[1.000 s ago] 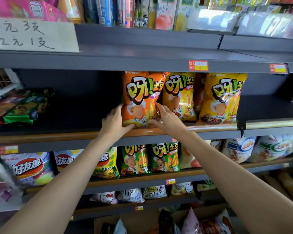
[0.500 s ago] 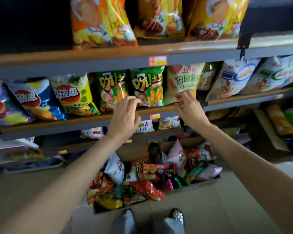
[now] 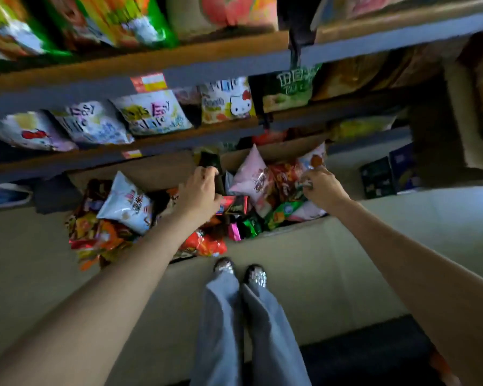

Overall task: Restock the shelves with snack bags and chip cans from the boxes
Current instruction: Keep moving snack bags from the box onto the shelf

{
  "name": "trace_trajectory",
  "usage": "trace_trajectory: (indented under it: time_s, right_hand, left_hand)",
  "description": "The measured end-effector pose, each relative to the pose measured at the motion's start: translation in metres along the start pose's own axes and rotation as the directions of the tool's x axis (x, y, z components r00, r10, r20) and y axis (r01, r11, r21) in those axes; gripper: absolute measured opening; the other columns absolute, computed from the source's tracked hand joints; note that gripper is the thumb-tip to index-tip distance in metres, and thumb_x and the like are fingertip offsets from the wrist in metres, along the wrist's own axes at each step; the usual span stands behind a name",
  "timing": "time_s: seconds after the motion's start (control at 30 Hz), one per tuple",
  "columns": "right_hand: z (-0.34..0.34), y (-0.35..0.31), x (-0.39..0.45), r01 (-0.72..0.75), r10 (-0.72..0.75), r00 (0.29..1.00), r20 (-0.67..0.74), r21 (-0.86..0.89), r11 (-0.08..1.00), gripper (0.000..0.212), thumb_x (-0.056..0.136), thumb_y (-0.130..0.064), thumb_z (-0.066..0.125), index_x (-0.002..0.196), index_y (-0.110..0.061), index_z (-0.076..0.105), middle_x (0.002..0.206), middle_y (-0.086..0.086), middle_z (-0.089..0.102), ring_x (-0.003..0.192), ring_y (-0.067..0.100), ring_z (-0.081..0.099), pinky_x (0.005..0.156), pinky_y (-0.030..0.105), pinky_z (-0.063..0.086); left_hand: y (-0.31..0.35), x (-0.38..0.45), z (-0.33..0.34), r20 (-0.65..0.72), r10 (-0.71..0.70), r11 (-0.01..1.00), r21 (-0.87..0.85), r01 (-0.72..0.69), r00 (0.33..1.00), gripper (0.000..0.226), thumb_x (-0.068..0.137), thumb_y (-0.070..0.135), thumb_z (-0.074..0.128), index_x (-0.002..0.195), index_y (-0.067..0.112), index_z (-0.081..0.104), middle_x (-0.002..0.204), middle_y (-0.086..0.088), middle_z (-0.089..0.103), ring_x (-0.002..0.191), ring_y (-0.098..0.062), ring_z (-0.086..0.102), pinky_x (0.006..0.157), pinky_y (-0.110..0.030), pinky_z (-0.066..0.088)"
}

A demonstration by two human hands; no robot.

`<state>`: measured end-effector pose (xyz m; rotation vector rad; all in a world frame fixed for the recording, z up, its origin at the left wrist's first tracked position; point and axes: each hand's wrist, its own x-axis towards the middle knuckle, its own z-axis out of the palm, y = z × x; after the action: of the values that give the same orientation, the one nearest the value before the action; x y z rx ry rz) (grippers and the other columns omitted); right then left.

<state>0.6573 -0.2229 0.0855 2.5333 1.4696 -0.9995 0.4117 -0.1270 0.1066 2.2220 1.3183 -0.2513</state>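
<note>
- Two legs in grey trousers [image 3: 234, 324] stand nearest, shoes [image 3: 240, 270] on the pale floor [image 3: 346, 260] just short of the box.
- Both bare arms reach forward and down over the box [image 3: 162, 171], an open cardboard carton on the floor heaped with snack bags.
- Left hand [image 3: 200, 195] hangs over the middle of the heap, fingers [image 3: 207, 172] curled at a dark packet [image 3: 209, 161] by the carton's back wall; whether they actually grip it cannot be told.
- Right hand [image 3: 322, 189] is at the heap's right side, its fingers pinching the crinkled top edge of a bag [image 3: 304, 183].
- A white bag [image 3: 126, 204] lies left of the left hand, and a pink bag [image 3: 253, 174] lies between the hands.
- Beyond the box, the low shelf [image 3: 179, 142] carries white bags and a Hello Kitty bag [image 3: 226, 100].
- Farthest up, the next shelf [image 3: 207, 62] holds blurred green and orange bags.
</note>
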Motion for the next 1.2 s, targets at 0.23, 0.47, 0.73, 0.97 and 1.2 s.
trace_trajectory:
  time_s: [0.23,0.47,0.73,0.97,1.2]
  right_hand:
    - [0.088,0.029,0.074,0.034,-0.031,0.995,0.099,-0.026,0.999,0.038,0.089,-0.010,0.053,0.127,-0.012,0.054,0.128,0.019,0.048,0.118,0.037,0.046,0.094,0.042,0.045]
    - [0.173,0.001,0.227,-0.039,0.073,0.993,-0.089,0.338,0.940,0.029,0.096,-0.033,0.048,0.075,-0.013,0.050,0.072,0.002,0.050,0.074,0.018,0.052,0.063,0.022,0.041]
    - [0.157,0.006,0.236,0.011,0.074,0.988,-0.137,0.533,0.846,0.033,0.089,-0.038,0.059,0.092,-0.006,0.063,0.079,-0.001,0.056,0.077,0.012,0.053,0.071,0.025,0.041]
    - [-0.033,0.011,0.068,-0.091,0.231,0.953,-0.195,0.543,0.835,0.030,0.086,-0.026,0.062,0.061,-0.011,0.056,0.066,0.008,0.051,0.064,0.012,0.048,0.048,0.022,0.028]
    - [-0.254,0.031,-0.096,0.010,0.321,0.894,-0.312,0.731,0.683,0.030,0.085,-0.014,0.060,0.057,-0.015,0.048,0.030,-0.005,0.041,0.024,0.004,0.034,0.035,0.019,0.031]
  left_hand:
    - [-0.030,0.052,0.089,0.104,-0.042,0.999,0.008,0.041,0.994,0.042,0.089,0.018,0.056,0.128,0.011,0.039,0.127,-0.008,0.051,0.117,-0.029,0.049,0.091,-0.040,0.035]
    - [-0.066,0.149,0.217,0.148,-0.235,0.971,0.066,0.228,0.961,0.055,0.087,0.050,0.055,0.125,0.011,0.046,0.121,-0.013,0.060,0.118,-0.034,0.051,0.097,-0.040,0.040]
    - [-0.059,0.155,0.224,0.158,-0.394,0.714,-0.568,0.410,0.906,0.036,0.079,0.036,0.070,0.098,0.007,0.062,0.099,-0.017,0.070,0.081,-0.009,0.061,0.060,-0.013,0.040]
    - [0.024,0.073,0.010,0.224,-0.105,0.767,-0.601,0.223,0.969,0.018,0.082,0.026,0.069,0.094,0.017,0.059,0.077,0.002,0.058,0.062,-0.001,0.050,0.048,-0.007,0.034]
    - [0.166,-0.001,-0.168,0.291,0.326,0.865,-0.475,-0.160,0.899,0.054,0.071,0.054,0.072,0.112,0.021,0.059,0.103,0.002,0.064,0.091,-0.017,0.061,0.077,-0.033,0.051]
